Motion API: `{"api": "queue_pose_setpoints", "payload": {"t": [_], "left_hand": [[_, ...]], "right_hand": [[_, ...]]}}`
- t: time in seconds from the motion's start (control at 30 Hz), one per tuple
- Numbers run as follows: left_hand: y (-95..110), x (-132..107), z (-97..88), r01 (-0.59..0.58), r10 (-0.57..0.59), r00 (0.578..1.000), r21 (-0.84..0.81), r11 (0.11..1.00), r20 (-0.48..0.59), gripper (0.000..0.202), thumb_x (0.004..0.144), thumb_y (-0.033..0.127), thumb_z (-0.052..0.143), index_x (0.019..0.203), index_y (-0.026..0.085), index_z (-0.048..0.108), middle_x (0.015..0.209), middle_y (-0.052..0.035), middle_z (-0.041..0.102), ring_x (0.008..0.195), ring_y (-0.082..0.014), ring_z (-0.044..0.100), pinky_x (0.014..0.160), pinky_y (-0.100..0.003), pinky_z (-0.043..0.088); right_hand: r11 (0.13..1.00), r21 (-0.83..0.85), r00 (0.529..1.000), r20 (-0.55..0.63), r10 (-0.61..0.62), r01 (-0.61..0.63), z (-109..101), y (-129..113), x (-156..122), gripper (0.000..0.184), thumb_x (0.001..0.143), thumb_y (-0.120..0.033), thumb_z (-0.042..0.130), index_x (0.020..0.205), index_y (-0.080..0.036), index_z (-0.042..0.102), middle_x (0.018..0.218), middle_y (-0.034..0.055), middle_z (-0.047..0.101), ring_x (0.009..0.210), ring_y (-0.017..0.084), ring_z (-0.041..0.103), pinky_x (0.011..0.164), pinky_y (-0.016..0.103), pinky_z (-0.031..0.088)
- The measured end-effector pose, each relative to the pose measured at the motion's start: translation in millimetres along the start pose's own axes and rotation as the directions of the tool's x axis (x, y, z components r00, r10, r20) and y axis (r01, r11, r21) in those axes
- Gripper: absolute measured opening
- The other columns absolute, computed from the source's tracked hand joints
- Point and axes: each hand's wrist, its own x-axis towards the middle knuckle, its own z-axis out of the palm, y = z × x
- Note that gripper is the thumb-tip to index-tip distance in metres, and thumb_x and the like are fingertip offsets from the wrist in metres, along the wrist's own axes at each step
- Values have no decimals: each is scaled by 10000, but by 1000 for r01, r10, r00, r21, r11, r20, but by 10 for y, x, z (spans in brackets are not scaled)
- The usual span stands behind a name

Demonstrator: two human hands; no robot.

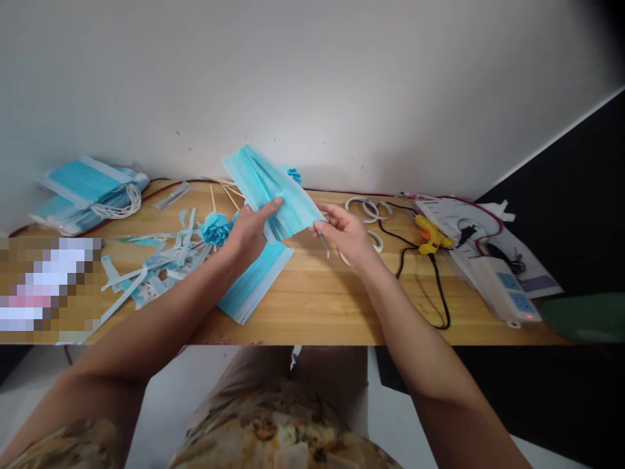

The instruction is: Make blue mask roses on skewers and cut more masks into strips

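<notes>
I hold a light blue pleated face mask (266,182) up above the wooden table (332,306). My left hand (249,231) grips its lower middle with thumb and fingers closed. My right hand (344,231) pinches the mask's right end, where a thin strip hangs down. A second blue mask (254,283) lies flat on the table under my left wrist. A rolled blue mask flower (215,227) on a thin wooden stick sits just left of my left hand.
Cut mask strips and scraps (146,270) litter the left. A pack of blue masks (88,192) lies at the far left. A yellow glue gun (430,236) with black cord, white ear loops (368,208), papers and a power strip (505,290) occupy the right.
</notes>
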Motion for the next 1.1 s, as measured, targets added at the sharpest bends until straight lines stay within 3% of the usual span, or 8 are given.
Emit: {"api": "queue_pose_setpoints", "payload": {"t": [0.27, 0.4, 0.47, 0.57, 0.67, 0.77, 0.97, 1.1], "left_hand": [[-10, -45, 15, 105, -107, 991, 26, 994, 81, 506, 658, 297, 922, 1090, 132, 716, 1106, -140, 783, 1189, -382, 698, 1055, -534, 577], [9, -24, 3, 44, -43, 999, 8, 999, -26, 542, 689, 236, 894, 1188, 162, 696, 1151, -105, 781, 1255, -345, 671, 1114, -511, 545], [22, -15, 3, 20, -20, 999, -7, 1000, -40, 523, 702, 225, 886, 1188, 180, 700, 1176, -94, 777, 1297, -339, 646, 1139, -509, 529], [41, -10, 6, 18, -19, 999, -21, 1000, -48, 470, 721, 232, 875, 1161, 193, 713, 1202, -84, 772, 1331, -341, 622, 1139, -513, 532], [54, -6, 5, 5, -6, 998, -17, 1000, -60, 408, 740, 239, 856, 1127, 230, 728, 1204, -48, 775, 1331, -321, 624, 1122, -482, 553], [54, 9, -4, -19, 19, 999, -17, 1000, -44, 366, 741, 222, 845, 1089, 237, 731, 1207, -29, 774, 1339, -305, 617, 1125, -453, 555], [47, 54, -39, -67, 67, 997, 3, 998, -26, 382, 759, 223, 829, 1124, 256, 723, 1206, -41, 771, 1348, -298, 610, 1118, -439, 561], [86, 73, -56, -73, 71, 996, -40, 997, -57, 482, 737, 186, 835, 1190, 276, 698, 1210, -16, 773, 1278, -295, 662, 1080, -477, 582]], "right_hand": [[995, -88, 993, 107, 51, -42, -21, -8, -39, 482, 843, -477, 750, 1242, -209, 713, 927, 30, 761, 818, 157, 696, 783, 320, 573], [949, -317, 997, -74, -14, -11, -272, -36, 14, 432, 894, -484, 688, 1227, -213, 728, 1008, 56, 767, 914, 190, 708, 839, 344, 557], [829, -557, 979, -189, -75, -44, -458, -109, 28, 340, 924, -402, 656, 1188, -207, 746, 986, 70, 770, 924, 214, 703, 852, 358, 532], [486, -864, 984, -174, -41, -132, -681, -269, -10, 201, 909, -266, 676, 1075, -219, 778, 860, 73, 753, 862, 245, 685, 837, 374, 496], [172, -973, 982, -129, 139, -153, -715, -361, -139, 184, 888, -289, 725, 1039, -197, 777, 827, 105, 742, 857, 291, 689, 793, 391, 485], [40, -985, 948, -150, 279, -168, -572, -293, -308, 318, 919, -353, 697, 1165, -157, 740, 920, 173, 760, 882, 333, 705, 773, 411, 491], [95, -966, 962, -223, 159, -240, -441, -122, -450, 434, 935, -252, 598, 1357, -158, 633, 1196, 217, 724, 1036, 330, 685, 863, 412, 507], [595, -738, 947, -267, 176, -319, -591, -225, -452, 596, 821, -350, 731, 1385, -210, 594, 1058, 101, 729, 901, 249, 673, 838, 391, 528]]}}
